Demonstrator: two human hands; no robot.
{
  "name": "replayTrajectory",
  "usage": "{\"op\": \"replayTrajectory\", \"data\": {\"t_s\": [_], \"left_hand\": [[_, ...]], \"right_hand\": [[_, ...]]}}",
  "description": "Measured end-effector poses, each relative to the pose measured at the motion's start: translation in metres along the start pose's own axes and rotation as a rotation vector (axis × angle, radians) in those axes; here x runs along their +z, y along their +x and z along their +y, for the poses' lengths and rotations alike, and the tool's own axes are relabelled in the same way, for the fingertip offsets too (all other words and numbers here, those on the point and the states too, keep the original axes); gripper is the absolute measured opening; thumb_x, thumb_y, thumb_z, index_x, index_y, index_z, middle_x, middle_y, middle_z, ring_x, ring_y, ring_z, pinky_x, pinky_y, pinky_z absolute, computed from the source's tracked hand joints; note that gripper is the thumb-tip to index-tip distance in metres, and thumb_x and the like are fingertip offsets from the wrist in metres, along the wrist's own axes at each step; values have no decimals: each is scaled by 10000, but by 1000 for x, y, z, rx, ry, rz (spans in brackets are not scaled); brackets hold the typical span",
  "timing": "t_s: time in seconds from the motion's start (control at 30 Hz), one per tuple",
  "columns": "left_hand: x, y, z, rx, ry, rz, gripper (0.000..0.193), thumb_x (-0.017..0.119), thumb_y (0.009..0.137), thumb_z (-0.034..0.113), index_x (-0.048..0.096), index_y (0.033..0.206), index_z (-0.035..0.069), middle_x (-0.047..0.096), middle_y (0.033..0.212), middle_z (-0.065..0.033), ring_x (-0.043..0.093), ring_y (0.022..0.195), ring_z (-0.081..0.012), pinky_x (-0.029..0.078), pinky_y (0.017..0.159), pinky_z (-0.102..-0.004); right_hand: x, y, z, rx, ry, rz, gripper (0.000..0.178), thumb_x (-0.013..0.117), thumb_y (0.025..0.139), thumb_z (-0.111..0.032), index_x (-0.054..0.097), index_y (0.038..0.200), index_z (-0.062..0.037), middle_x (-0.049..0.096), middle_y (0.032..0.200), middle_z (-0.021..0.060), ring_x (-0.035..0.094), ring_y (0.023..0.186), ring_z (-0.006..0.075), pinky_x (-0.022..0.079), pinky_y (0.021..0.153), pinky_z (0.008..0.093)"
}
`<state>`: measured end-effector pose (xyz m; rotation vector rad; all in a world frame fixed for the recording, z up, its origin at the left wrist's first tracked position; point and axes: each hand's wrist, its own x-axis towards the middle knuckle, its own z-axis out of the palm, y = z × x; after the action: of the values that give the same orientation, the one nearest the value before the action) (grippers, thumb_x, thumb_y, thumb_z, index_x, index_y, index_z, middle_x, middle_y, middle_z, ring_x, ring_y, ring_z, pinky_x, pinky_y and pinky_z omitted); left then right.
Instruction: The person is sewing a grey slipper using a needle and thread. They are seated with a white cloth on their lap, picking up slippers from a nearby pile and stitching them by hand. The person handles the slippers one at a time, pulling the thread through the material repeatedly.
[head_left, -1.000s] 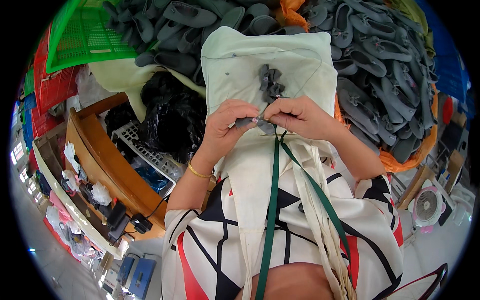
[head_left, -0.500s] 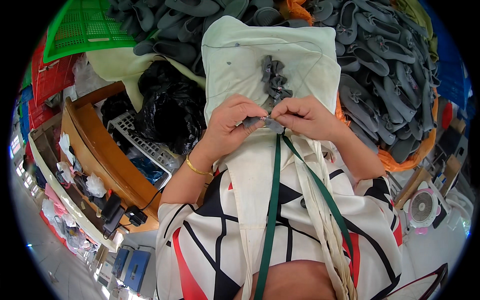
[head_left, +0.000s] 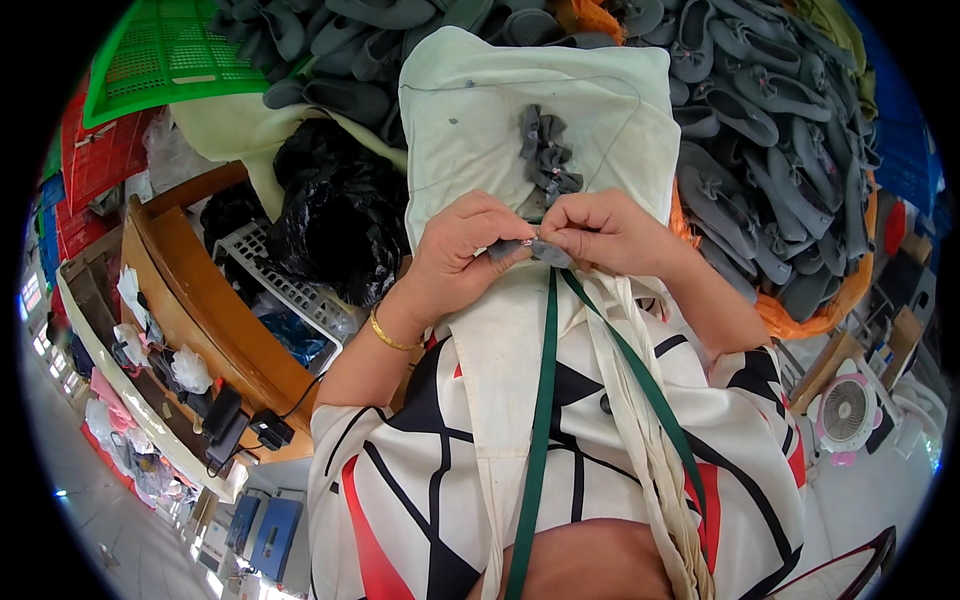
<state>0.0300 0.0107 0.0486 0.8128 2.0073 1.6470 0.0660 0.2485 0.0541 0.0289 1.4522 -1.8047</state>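
Both of my hands meet in front of my chest, over the near part of a pale cloth-covered pad [head_left: 460,120]. My left hand [head_left: 465,250] pinches one side of a small grey fabric bow [head_left: 552,254]. At the bow's middle and other side, the fingertips of my right hand [head_left: 605,232] press together; whether they also grip a needle is too small to make out. A short row of similar grey bows [head_left: 545,150] lies on the pad just beyond my fingers. A thin dark thread [head_left: 640,105] loops across the pad around them.
Grey slip-on shoes [head_left: 770,150] are heaped at the right in an orange sack [head_left: 850,285], with more shoes [head_left: 370,60] at the far side. To my left stand a black plastic bag [head_left: 335,220], a white basket [head_left: 290,280] and a wooden desk [head_left: 225,330]. A fan [head_left: 847,412] stands at right.
The bow has turned slightly between my fingers, and my right fingertips have shifted a little on it. The pad and the row of bows sit slightly higher in view.
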Motion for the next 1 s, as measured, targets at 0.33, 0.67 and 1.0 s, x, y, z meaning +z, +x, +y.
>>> {"op": "replayTrajectory", "data": {"t_s": [0.33,0.67,1.0], "left_hand": [[7,0,-1,34,-10,-38,215,770,766,-16,699,953,63,659,856,-44,594,755,-199,474,672,-296],[13,-7,-5,-48,-54,-61,203,761,774,2,696,956,60,650,824,-47,590,741,-210,475,671,-301],[19,-2,-17,-365,-67,38,109,733,806,46,692,898,5,642,770,-57,567,654,-117,456,609,-254]], "right_hand": [[-7,6,7,-68,-262,-21,408,594,990,-342,487,1210,-15,512,711,-24,442,657,55,376,611,220],[4,7,3,-112,-252,-48,332,549,975,-189,446,1237,-14,512,678,-7,462,640,72,377,611,242],[-4,13,-1,-452,-938,262,176,656,890,-242,639,940,-74,635,791,52,635,747,245,497,631,360]]}}
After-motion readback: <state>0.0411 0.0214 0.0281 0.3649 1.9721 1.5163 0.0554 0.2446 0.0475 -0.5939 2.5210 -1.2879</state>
